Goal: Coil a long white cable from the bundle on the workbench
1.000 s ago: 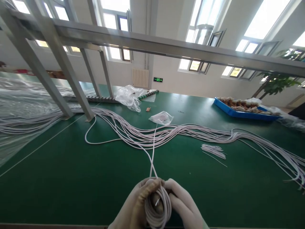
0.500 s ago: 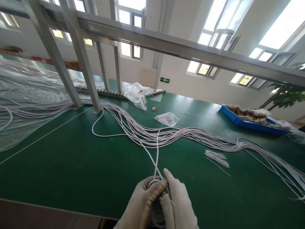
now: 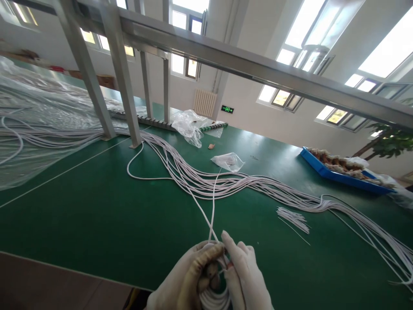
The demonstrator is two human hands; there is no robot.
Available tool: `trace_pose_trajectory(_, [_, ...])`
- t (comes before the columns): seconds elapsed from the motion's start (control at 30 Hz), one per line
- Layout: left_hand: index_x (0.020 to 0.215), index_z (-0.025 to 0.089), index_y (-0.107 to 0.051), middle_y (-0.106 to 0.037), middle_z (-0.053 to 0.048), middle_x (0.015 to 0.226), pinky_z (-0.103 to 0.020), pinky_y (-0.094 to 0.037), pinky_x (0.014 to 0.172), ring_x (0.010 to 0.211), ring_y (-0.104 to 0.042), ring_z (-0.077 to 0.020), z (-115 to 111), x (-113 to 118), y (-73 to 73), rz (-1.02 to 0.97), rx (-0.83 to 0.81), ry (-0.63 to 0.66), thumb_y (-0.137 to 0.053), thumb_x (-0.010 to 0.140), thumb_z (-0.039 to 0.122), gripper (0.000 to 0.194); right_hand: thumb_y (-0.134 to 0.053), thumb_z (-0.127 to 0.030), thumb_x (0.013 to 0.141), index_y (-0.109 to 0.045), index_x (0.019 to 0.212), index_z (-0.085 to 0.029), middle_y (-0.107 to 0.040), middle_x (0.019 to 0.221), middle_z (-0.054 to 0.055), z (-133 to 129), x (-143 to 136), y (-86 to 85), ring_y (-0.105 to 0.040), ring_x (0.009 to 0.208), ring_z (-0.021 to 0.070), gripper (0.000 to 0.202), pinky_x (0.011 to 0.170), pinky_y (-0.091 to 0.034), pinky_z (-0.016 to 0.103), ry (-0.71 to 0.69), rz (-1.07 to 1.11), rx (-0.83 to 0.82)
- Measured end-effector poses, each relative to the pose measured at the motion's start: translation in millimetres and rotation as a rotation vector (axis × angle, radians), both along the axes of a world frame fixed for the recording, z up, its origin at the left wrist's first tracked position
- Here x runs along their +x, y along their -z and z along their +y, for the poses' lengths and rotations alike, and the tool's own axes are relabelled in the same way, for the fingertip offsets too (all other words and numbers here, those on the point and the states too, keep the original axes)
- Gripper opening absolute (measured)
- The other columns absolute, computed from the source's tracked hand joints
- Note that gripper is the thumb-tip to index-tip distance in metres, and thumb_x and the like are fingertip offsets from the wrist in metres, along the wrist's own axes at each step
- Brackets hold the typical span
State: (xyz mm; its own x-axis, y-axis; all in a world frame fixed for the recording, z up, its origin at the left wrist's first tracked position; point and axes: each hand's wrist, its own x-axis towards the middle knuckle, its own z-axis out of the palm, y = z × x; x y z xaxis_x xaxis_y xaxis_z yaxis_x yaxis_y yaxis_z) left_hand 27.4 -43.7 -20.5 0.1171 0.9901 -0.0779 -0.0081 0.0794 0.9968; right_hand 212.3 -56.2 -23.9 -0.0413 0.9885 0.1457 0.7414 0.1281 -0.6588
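At the bottom centre my left hand [image 3: 185, 275], in a whitish glove, is wrapped round a small coil of white cable [image 3: 215, 300]. My right hand [image 3: 247, 273], gloved too, presses against the coil's right side, thumb and fingers closed on it near the top, its index finger pointing up. Two cable strands cross just above my hands and run up to the long bundle of white cables [image 3: 206, 185] lying across the green table [image 3: 97, 215]. Part of the coil is hidden by my fingers.
Short white ties [image 3: 293, 219] lie to the right, and a clear bag [image 3: 228, 162] lies behind the bundle. Farther back are a blue tray [image 3: 342, 174] and crumpled plastic [image 3: 189, 127]. A metal frame [image 3: 124, 82] stands at the left, its bar crossing overhead.
The view has tilted slightly. The fingers of my left hand have curled inside the coil, whose lower loops now show more clearly below my hands.
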Motion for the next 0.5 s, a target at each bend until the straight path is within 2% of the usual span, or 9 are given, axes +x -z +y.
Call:
trace_pose_trajectory(0.07, [0.111,0.038,-0.079,-0.079,-0.002,0.122,-0.038,-0.057,0.105,0.12,-0.068,-0.032,8.5,1.3,-12.2,-0.055,-0.139,0.117,-0.071,0.081,0.039,0.031,-0.034,-0.049,0.107,-0.048,0.152,-0.04,-0.065,0.137,0.011,-2.3,1.3,-4.1,-0.058,0.13,0.0427,0.048,0.089,-0.062,0.057,-0.033,0.055,-0.022])
trace_pose_trajectory(0.13, [0.102,0.037,-0.08,-0.082,-0.002,0.108,-0.037,-0.061,0.095,0.112,-0.072,-0.0312,18.0,3.2,-27.1,-0.114,-0.274,0.202,-0.063,0.086,0.044,0.025,-0.036,-0.05,0.107,-0.048,0.151,-0.044,-0.064,0.143,0.004,-2.7,3.1,-7.2,-0.046,0.143,0.0423,0.046,0.11,-0.047,0.067,-0.091,0.135,-0.038])
trace_pose_trajectory(0.2, [0.095,0.036,-0.081,-0.082,-0.002,0.098,-0.038,-0.062,0.09,0.109,-0.073,-0.0317,24.0,5.3,-38.5,-0.174,-0.375,0.213,-0.059,0.087,0.048,0.027,-0.035,-0.051,0.107,-0.049,0.148,-0.047,-0.063,0.145,-0.001,-1.5,4.6,-8.2,-0.045,0.145,0.0399,0.044,0.119,-0.031,0.071,-0.135,0.214,-0.071])
trace_pose_trajectory(0.27, [0.086,0.036,-0.082,-0.081,-0.002,0.091,-0.04,-0.062,0.088,0.108,-0.073,-0.0331,25.3,7.1,-44.5,-0.251,-0.454,0.199,-0.061,0.085,0.052,0.026,-0.036,-0.052,0.107,-0.052,0.145,-0.05,-0.064,0.142,-0.002,-0.3,5.3,-7.2,-0.053,0.138,0.0371,0.042,0.122,-0.026,0.07,-0.152,0.271,-0.097])
trace_pose_trajectory(0.37, [0.075,0.037,-0.081,-0.081,-0.001,0.086,-0.041,-0.06,0.092,0.11,-0.071,-0.0352,22.1,9.6,-45.6,-0.358,-0.485,0.186,-0.071,0.079,0.051,0.017,-0.037,-0.048,0.107,-0.051,0.142,-0.055,-0.07,0.13,-0.004,0.0,6.0,-3.6,-0.064,0.123,0.0322,0.038,0.121,-0.031,0.066,-0.172,0.328,-0.099])
trace_pose_trajectory(0.43, [0.077,0.036,-0.08,-0.081,-0.001,0.088,-0.04,-0.059,0.095,0.112,-0.07,-0.0351,20.0,11.8,-44.1,-0.428,-0.482,0.167,-0.075,0.077,0.049,0.014,-0.035,-0.045,0.109,-0.048,0.143,-0.058,-0.072,0.118,-0.004,0.1,6.8,-2.3,-0.067,0.112,0.0293,0.039,0.119,-0.035,0.063,-0.199,0.348,-0.082])
trace_pose_trajectory(0.5, [0.081,0.032,-0.08,-0.08,-0.002,0.089,-0.041,-0.059,0.095,0.111,-0.07,-0.0341,19.4,13.9,-41.8,-0.48,-0.505,0.164,-0.075,0.078,0.051,0.02,-0.034,-0.04,0.11,-0.045,0.146,-0.056,-0.072,0.106,-0.001,1.7,8.2,-4.0,-0.067,0.1,0.0273,0.041,0.113,-0.041,0.06,-0.247,0.322,-0.03])
